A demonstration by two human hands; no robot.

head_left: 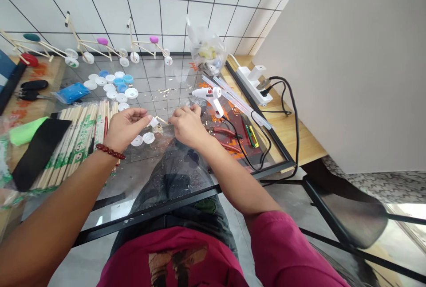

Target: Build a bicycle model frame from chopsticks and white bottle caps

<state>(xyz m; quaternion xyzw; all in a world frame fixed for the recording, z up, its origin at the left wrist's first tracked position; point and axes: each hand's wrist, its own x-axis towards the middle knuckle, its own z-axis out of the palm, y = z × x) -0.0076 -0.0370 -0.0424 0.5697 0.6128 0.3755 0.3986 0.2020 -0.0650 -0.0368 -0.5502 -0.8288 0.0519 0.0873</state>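
My left hand (128,125) pinches a small white piece (153,121) between thumb and fingers; it looks like a bottle cap seen edge-on. My right hand (188,125) is closed, its fingertips on the end of a short wooden stick (162,119) that reaches toward the white piece. I cannot tell whether stick and white piece touch. Below them, two white bottle caps (148,138) lie on the glass tabletop (133,169). Beyond my right hand stands a white hot glue gun (209,96), its nozzle pointing left.
Bundled chopsticks (73,145) lie at left. White and blue caps (120,82) are scattered behind my left hand. Stick models with cap wheels (146,47) stand along the tiled wall. At right are glue sticks (239,100), red-handled pliers (226,132), a utility knife (251,132) and a power strip (254,85).
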